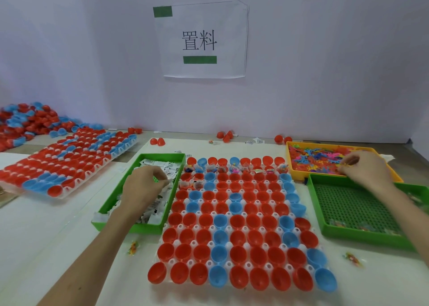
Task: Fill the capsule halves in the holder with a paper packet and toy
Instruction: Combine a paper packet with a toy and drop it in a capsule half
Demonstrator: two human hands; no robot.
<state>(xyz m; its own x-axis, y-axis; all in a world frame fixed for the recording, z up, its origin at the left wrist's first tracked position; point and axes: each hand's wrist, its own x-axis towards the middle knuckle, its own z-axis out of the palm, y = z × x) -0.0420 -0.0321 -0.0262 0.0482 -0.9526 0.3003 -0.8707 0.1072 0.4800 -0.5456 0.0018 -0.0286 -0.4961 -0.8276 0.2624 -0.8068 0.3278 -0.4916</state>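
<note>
A clear holder [240, 222] in front of me carries rows of red and blue capsule halves; the far row and a few cups in the row behind it hold small items. My left hand [145, 186] reaches into the green tray of paper packets [130, 224], fingers curled down among the packets; whether it holds one is hidden. My right hand [364, 170] hovers over the yellow tray of colourful toys [318, 159], fingertips pinched at the toys; a grip cannot be confirmed.
A green perforated tray [355, 208] sits at the right with a few pieces along its near edge. A second filled holder [67, 161] and a heap of capsule halves [27, 122] lie at left. Loose halves and wrapped toys [351, 258] are scattered about.
</note>
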